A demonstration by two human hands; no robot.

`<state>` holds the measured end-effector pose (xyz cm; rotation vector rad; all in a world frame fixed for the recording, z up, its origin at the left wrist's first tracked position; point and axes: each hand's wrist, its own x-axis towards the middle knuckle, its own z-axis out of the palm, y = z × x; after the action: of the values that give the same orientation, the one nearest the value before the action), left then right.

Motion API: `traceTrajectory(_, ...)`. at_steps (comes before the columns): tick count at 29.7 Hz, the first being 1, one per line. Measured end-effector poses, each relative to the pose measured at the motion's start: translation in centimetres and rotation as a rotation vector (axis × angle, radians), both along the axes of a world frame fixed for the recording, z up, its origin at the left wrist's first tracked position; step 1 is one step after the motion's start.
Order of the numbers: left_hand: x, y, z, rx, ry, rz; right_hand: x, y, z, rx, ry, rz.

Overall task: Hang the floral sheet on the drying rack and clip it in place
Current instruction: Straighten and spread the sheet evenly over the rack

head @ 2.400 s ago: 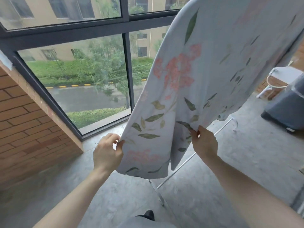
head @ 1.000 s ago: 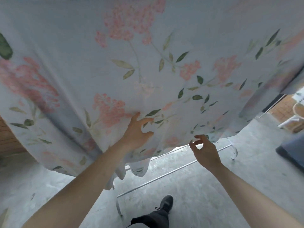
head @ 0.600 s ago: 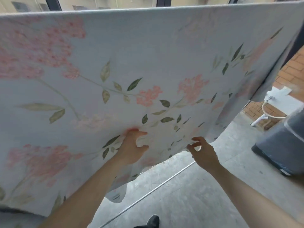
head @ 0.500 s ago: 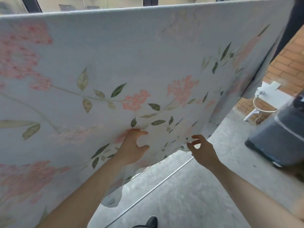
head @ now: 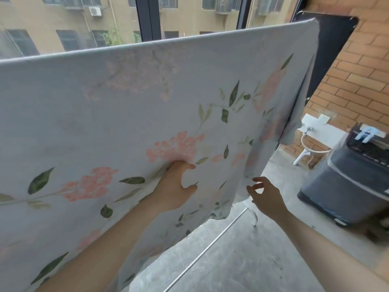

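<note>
The floral sheet (head: 130,106), pale grey-blue with pink blossoms and green leaves, hangs draped over the top bar of the drying rack and fills most of the view. My left hand (head: 175,185) pinches a fold of the sheet near its lower middle. My right hand (head: 266,197) hovers just right of the sheet's lower right edge, fingers apart, holding nothing. A white lower bar of the drying rack (head: 212,246) shows beneath the sheet; the top bar is hidden under the cloth. Light blue clips (head: 366,132) lie on the dark bin at right.
A dark grey bin (head: 347,182) stands on the concrete floor at right. Behind it are a brick wall (head: 357,76), a white tap fixture with hose (head: 309,142), and a dark panel (head: 330,49). Windows run behind the sheet.
The sheet went from bunched at one end to spread along the rack. My left hand slid right while gripping it; my right hand released the edge and stays open beside it.
</note>
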<state>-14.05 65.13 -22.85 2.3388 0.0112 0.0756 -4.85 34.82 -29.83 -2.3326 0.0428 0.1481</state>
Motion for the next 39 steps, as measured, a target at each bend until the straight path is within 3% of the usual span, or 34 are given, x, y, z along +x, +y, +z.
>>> traceTrajectory(19, 16.8, -18.1, 7.8, 0.203, -0.169, 0.086, 21.3, -14.3, 8.7, 0.163, -0.183, 0.075)
traceTrajectory(26, 23.5, -22.2, 15.1, 0.282, -0.339, 0.022, 28.6, -16.2, 12.7, 0.222, -0.350, 0.060)
traceTrajectory(33, 31.7, -24.4, 24.1, 0.588, -0.583, -0.005, 34.3, -16.4, 19.6, 0.315, -0.549, 0.094)
traceTrajectory(39, 37.7, -25.7, 29.8, 0.667, -0.516, 0.093, 38.9, -15.5, 24.9, 0.319, -0.662, 0.144)
